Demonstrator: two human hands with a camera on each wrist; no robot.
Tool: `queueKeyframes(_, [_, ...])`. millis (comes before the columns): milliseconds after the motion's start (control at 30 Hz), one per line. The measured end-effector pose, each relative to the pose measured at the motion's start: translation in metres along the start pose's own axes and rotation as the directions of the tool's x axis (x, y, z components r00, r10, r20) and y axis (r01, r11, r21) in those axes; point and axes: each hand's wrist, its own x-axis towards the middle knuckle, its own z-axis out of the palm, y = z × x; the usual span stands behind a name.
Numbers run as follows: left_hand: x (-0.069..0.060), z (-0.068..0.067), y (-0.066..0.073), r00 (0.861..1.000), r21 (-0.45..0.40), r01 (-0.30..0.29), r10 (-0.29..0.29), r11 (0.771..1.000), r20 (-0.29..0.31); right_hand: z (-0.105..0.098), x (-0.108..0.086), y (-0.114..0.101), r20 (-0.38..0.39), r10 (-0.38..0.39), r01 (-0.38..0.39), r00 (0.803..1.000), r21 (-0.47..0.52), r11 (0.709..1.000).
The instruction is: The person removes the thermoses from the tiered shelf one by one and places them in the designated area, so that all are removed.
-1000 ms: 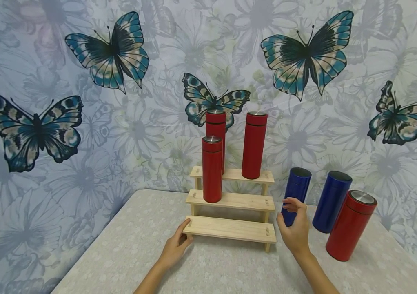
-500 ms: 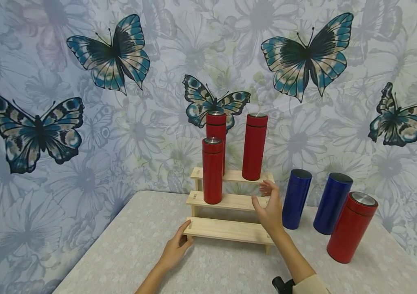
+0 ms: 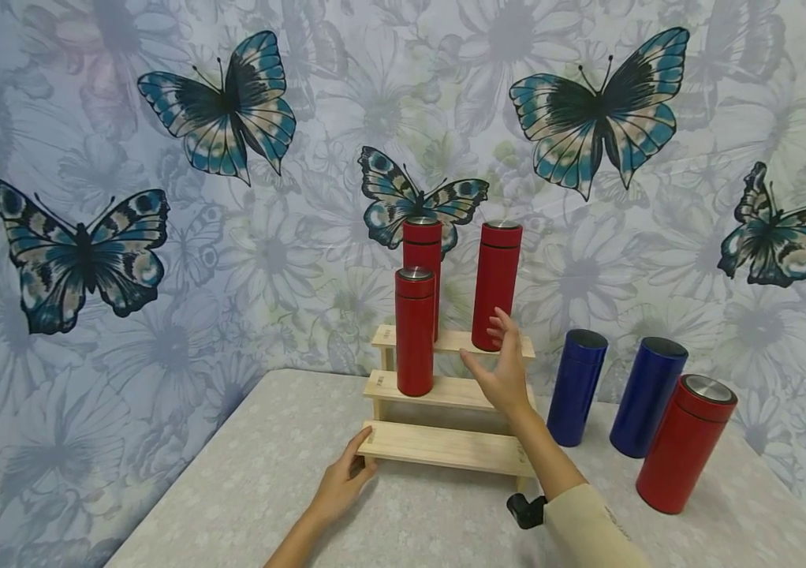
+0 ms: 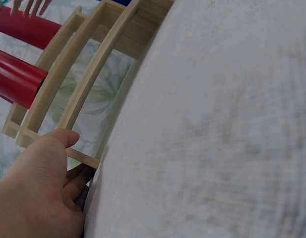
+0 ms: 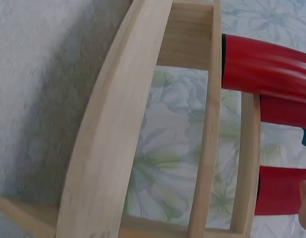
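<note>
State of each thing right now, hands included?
Wooden rack: standing upright
Middle-step red bottle: upright, lidded
Top-left red bottle: upright, lidded, partly hidden
Top-right red bottle: upright, lidded
Off-rack red bottle: upright, lidded
Blue bottle nearer the rack: upright
Other blue bottle: upright, partly hidden
Left hand: grips the rack
Right hand: holding nothing, near the top-right red bottle; contact unclear

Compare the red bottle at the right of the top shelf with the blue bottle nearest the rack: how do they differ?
Top: the red bottle has a silvery top; the blue bottle has a dark top.
Place: the red bottle stands on the top shelf; the blue bottle stands on the table.
Both are upright cylinders.
</note>
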Motion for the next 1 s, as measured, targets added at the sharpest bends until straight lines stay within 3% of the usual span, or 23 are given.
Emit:
queueKeyframes(500, [-0.002, 0.002, -0.013, 1.0, 0.006, -0.004, 0.004, 1.0, -0.003, 0.041, -0.007, -0.002, 0.169, 0.128, -0.137, 0.977, 0.043, 0.99])
queueKeyframes(733, [0.0, 0.001, -0.011, 1.0, 0.026, -0.01, 0.01, 1.0, -0.027, 0.055, 0.006, -0.008, 0.228, 0.145, -0.159, 0.963, 0.043, 0.986])
queueKeyframes(1000, [-0.001, 0.002, -0.005, 1.0, 0.017, -0.009, 0.009, 1.0, -0.009, 0.063, 0.013, -0.006, 0.242, 0.124, -0.143, 0.962, 0.063, 0.988])
